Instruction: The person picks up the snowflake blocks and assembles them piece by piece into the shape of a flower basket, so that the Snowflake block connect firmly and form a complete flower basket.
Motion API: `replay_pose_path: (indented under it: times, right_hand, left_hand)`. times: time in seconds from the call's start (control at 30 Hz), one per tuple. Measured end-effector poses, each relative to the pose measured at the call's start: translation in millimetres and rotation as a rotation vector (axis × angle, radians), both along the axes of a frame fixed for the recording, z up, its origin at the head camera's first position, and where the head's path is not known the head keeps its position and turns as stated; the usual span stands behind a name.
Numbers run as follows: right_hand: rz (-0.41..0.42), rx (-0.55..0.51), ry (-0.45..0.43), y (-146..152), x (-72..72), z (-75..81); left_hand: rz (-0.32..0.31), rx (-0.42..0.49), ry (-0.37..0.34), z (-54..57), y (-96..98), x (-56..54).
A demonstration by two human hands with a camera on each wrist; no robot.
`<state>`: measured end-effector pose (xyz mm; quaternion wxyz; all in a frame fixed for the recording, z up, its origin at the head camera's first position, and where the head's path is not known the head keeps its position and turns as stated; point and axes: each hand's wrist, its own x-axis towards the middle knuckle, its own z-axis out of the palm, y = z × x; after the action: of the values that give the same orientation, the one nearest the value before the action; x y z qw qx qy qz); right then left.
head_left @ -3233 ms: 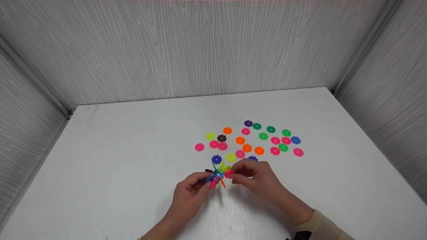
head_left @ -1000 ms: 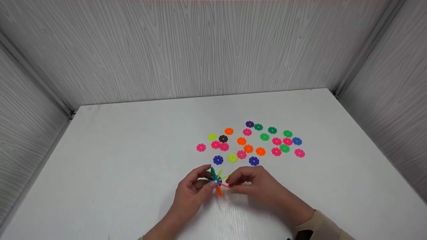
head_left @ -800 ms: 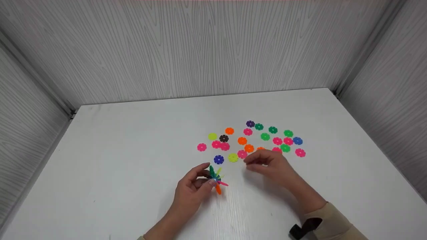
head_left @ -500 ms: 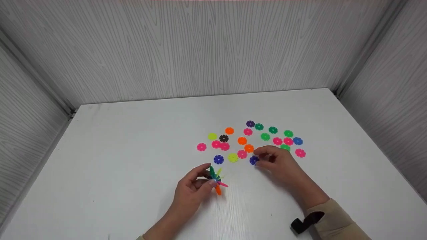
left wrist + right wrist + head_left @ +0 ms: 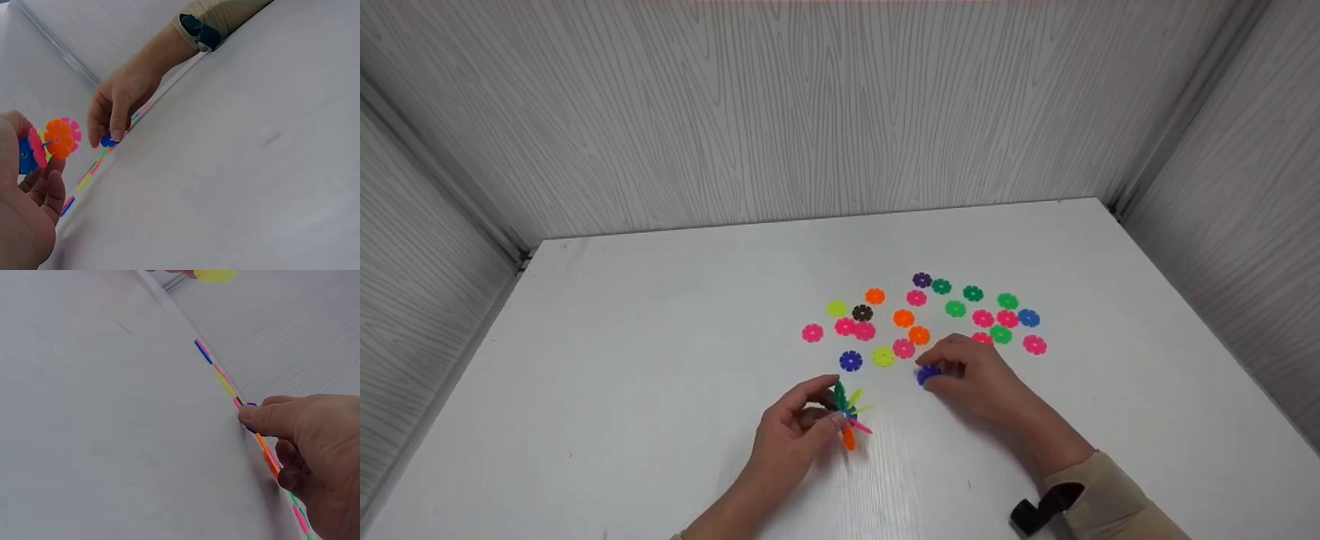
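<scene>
A cluster of interlocked notched plastic discs [image 5: 849, 439], with green, yellow, pink and orange ones fanning out from a blue middle, is held by my left hand [image 5: 795, 427]. In the left wrist view an orange disc [image 5: 59, 138] and a blue disc [image 5: 26, 156] of that cluster show beside the curled fingers. My right hand [image 5: 979, 379] pinches a dark blue disc [image 5: 928, 375] between thumb and fingers, at the front of the loose discs. The right wrist view shows the thumb over this blue disc [image 5: 252, 430], which is mostly covered.
Loose flat discs lie spread on the white table [image 5: 660, 337], among them a blue disc [image 5: 850, 361], a yellow disc [image 5: 883, 356] and a black disc [image 5: 862, 313]. Some discs are behind the right hand. A grey wood-grain panel [image 5: 810, 112] stands at the back, with side panels left and right.
My right hand has let go of the cluster's pink disc, moved right to the loose discs, and taken a dark blue disc, drawing it slightly toward me. The left hand keeps holding the cluster.
</scene>
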<state>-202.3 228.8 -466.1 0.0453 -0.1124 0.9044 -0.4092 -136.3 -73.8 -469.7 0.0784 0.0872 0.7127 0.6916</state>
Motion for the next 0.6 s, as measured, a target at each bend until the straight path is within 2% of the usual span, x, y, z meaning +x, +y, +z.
replay_pose_path:
  times: [0.17, 0.3, 0.47, 0.6]
  right_hand:
    - [0.040, -0.059, -0.027, -11.5, 7.6, 6.7]
    - [0.098, -0.201, -0.032, -20.1, 13.5, 16.8]
    - [0.208, -0.350, -0.024, -35.3, 23.8, 29.1]
    - [0.307, -0.407, 0.014, -46.6, 32.1, 33.4]
  left_hand:
    - [0.001, -0.041, 0.012, 0.3, 2.5, 1.8]
    - [-0.019, -0.073, 0.029, 0.3, 4.8, 2.9]
    - [-0.072, -0.059, -0.013, 0.9, 4.9, 4.1]
    - [-0.095, -0.055, -0.040, 1.9, 4.1, 4.6]
